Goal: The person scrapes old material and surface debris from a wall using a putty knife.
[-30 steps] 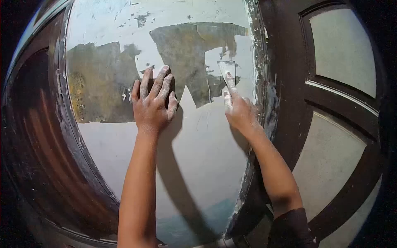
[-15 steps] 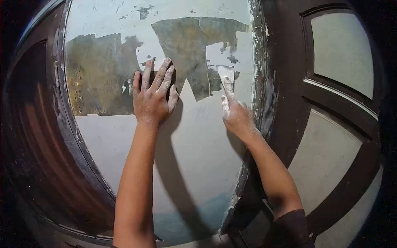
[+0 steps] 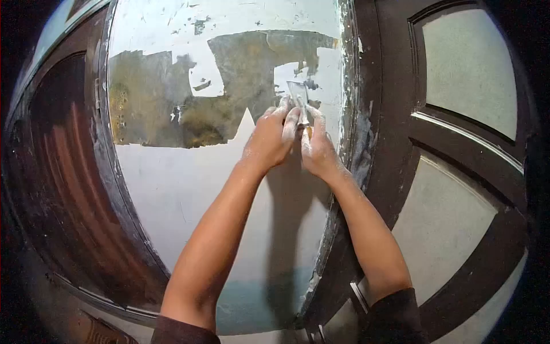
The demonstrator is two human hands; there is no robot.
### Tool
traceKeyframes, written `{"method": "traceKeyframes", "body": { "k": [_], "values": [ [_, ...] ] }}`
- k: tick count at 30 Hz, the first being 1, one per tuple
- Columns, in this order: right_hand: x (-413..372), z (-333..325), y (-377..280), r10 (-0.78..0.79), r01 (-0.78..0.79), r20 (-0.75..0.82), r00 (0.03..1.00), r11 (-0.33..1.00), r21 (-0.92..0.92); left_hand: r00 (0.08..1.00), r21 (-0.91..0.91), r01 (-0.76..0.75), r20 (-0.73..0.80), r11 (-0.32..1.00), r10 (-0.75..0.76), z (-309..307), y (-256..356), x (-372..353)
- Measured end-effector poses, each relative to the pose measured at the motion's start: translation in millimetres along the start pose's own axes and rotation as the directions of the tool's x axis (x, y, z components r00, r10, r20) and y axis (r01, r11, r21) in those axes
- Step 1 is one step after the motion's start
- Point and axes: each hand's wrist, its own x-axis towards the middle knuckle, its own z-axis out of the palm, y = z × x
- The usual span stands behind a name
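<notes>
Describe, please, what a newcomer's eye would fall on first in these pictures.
Probably first the dark, ragged patch across the upper part of the pale wall. Next, just right of the wall's middle, come the two whitened hands, left hand and right hand, close together at a small scraper, its blade upward. On the far right, the dark door with pale panels also stands out.

1. I saw an olive-brown patch [image 3: 246,63] across the upper centre, speckled yellow at its left.
2. Around it, the wall [image 3: 172,178] showed off-white, tinged blue-green at lower centre.
3. White residue mottled the left hand [image 3: 269,136], right hand [image 3: 318,150] and greyish scraper [image 3: 298,92].
4. I saw cream panels [image 3: 467,63] in dark brown at right, reddish streaks on the dark door [image 3: 74,172] at left.
</notes>
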Motion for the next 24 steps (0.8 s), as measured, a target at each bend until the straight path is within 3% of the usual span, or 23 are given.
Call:
{"method": "traceKeyframes", "body": {
  "k": [1, 3, 4, 5, 7, 8, 9, 11, 12, 13, 15, 17, 19, 20, 21, 23, 24],
  "values": [
    [-0.3, -2.6, 0.2, -0.002, -0.002, 0.074, 0.997, 0.998, 0.062, 1.000, 0.006, 0.002, -0.004, 1.000, -0.002, 6.8, -0.6, 0.4],
    [-4.6, 1.2, -2.8, -0.156, 0.148, 0.035, 0.987, 0.975, 0.163, 0.969, -0.180, 0.205, 0.178, 0.962, -0.173, 15.3, 0.2, 2.0],
    [-0.8, 4.4, -6.0, -0.204, 0.186, 0.041, 0.978, 0.945, 0.268, 0.982, -0.329, 0.178, 0.124, 0.927, -0.144, 23.3, 1.6, -0.8],
    [-3.8, 6.5, -9.7, -0.128, 0.111, 0.034, 0.991, 0.944, 0.309, 0.976, -0.411, 0.217, 0.085, 0.886, -0.200, 28.6, 3.1, -3.2],
    [0.9, 5.7, -14.2, -0.074, 0.049, 0.103, 0.992, 0.973, 0.226, 0.952, -0.461, 0.305, 0.123, 0.833, -0.281, 23.1, 8.4, -4.4],
    [-0.5, -1.3, -15.9, 0.038, -0.118, 0.256, 0.966, 0.945, 0.306, 0.934, -0.617, 0.332, 0.109, 0.714, -0.341, 23.2, 13.1, -8.0],
    [-0.2, -1.7, -17.6, -0.089, -0.011, 0.219, 0.972, 0.910, 0.414, 0.949, -0.576, 0.292, 0.079, 0.763, -0.304, 16.1, 5.7, -2.2],
    [1.4, -7.6, -22.3, -0.091, 0.017, 0.174, 0.980, 0.923, 0.384, 0.959, -0.572, 0.241, 0.015, 0.784, -0.284, 12.1, -2.4, -5.9],
    [4.4, -20.1, -35.1, -0.028, -0.044, 0.209, 0.978, 0.941, 0.335, 0.964, -0.513, 0.187, -0.066, 0.838, -0.256, 15.0, -16.6, -4.5],
    [9.8, -24.2, -34.2, -0.042, -0.013, 0.197, 0.979, 0.963, 0.271, 0.956, -0.560, 0.224, -0.032, 0.798, -0.292, 10.5, -17.4, -3.8],
    [20.1, -32.8, -39.5, 0.043, -0.122, 0.272, 0.961, 0.952, 0.280, 0.954, -0.545, 0.209, -0.071, 0.812, -0.293, 4.4, -16.2, -4.3],
    [28.4, -32.6, -39.7, -0.122, 0.109, 0.068, 0.990, 0.980, 0.168, 0.952, -0.438, 0.183, -0.144, 0.880, -0.270, -1.7, -15.6, -2.8],
    [39.5, -29.5, -36.8, -0.204, 0.205, -0.020, 0.979, 0.977, 0.054, 0.970, -0.273, -0.025, -0.241, 0.962, -0.043, -9.1, -22.0, -0.4],
    [45.1, -27.3, -37.2, -0.220, 0.220, -0.017, 0.975, 0.975, -0.018, 0.981, 0.003, -0.035, -0.192, 0.999, 0.035, -18.9, -27.7, -1.3],
    [53.5, -21.9, -32.0, -0.366, 0.348, -0.064, 0.929, 0.917, -0.194, 0.980, 0.010, -0.033, -0.195, 0.999, 0.035, -30.0, -23.2, -5.8],
    [64.0, -9.7, -33.3, -0.514, 0.430, -0.147, 0.845, 0.817, -0.384, 0.996, 0.221, 0.076, -0.065, 0.972, -0.063, -53.9, -5.0, -16.2],
    [71.0, -5.0, -35.8, -0.525, 0.432, -0.144, 0.839, 0.802, -0.412, 0.991, 0.324, 0.127, -0.069, 0.937, -0.111, -61.6, -2.4, -15.5]
  ]
}}
